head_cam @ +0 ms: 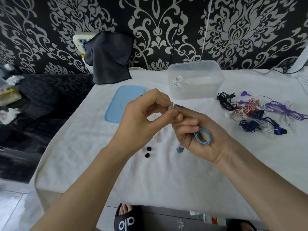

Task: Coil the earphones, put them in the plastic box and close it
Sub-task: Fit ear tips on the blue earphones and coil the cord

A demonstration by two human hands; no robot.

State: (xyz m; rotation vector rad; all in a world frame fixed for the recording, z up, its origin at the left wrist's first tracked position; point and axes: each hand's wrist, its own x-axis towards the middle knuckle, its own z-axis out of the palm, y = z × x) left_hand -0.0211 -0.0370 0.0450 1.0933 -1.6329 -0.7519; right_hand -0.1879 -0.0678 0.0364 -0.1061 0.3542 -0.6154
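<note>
Cut off by the bottom edge: a black slide sandal (127, 219) with white lettering, toes showing, and a second dark sandal (241, 225) at the lower right, mostly out of frame. Both forearms enter from the bottom corners, elbows unseen.

Hard to read where the two hands meet: fingertips overlap above the white cloth (100, 164), so exactly which fingers touch the earbud cannot be told. Left hand (141, 117) curled, thumb and forefinger pinching a small light-blue earbud (170, 107) at their tips. Right hand (196, 135) palm-up, fingers bent around a light-blue earphone cable (202, 135), wound into a loop that lies across the palm and fingers. A dark fingertip or nail peeks out just right of the earbud. Dangling below the right hand on a short run of cable: a small blue plug (179, 149), blurred, close above the cloth.

Beyond the hands, well apart from them: clear plastic box (195, 79), open, with white earphones (177, 82) dimly visible through the wall. Blue lid (120, 104) flat on the cloth left of the box, its near right part hidden behind the left hand. Tangled pile of earphones (260, 112) — black, red-and-white, purple, navy — to the right of the box. Two black ear tips (148, 152) loose on the cloth, just under the left wrist. Dark cloth (108, 59) draped over something pale at the wall, mostly covering it.
</note>
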